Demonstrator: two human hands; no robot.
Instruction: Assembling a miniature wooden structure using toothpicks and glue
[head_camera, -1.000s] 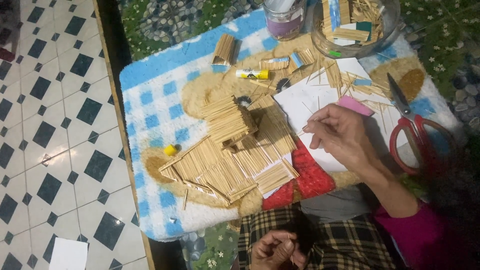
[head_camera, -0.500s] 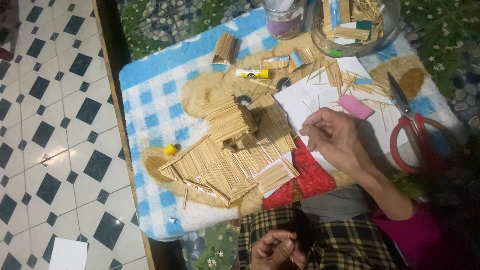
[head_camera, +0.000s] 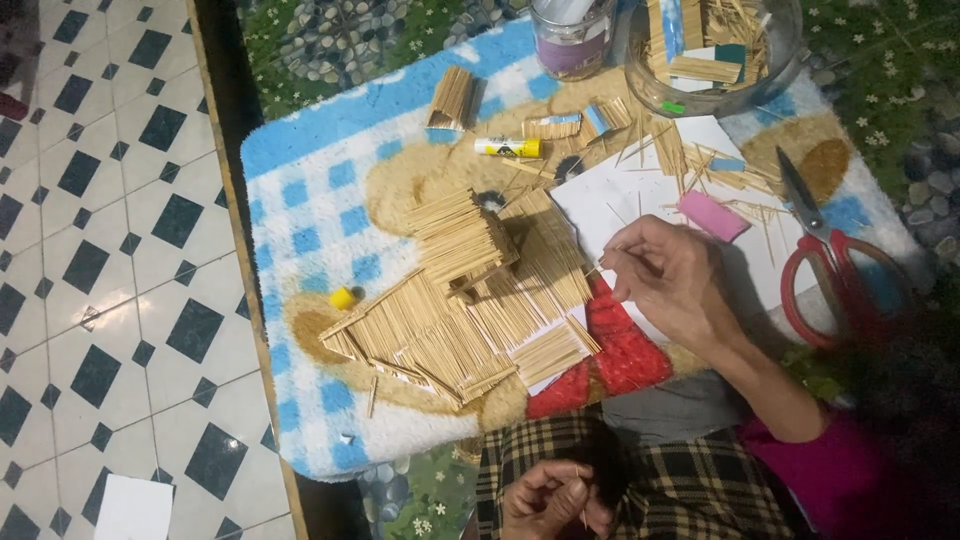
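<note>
I am watching the right hand pinching a thin stick between fingertips, just beside the stick-built model house lying in the middle of the blue checked mat. The left hand is resting low over the plaid lap, fingers curled around another thin stick. White paper is lying under the right hand; a pink eraser, red scissors, glue stick and glass bowl are sitting beyond

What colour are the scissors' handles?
Red, on the scissors, seen best in the head view.
</note>
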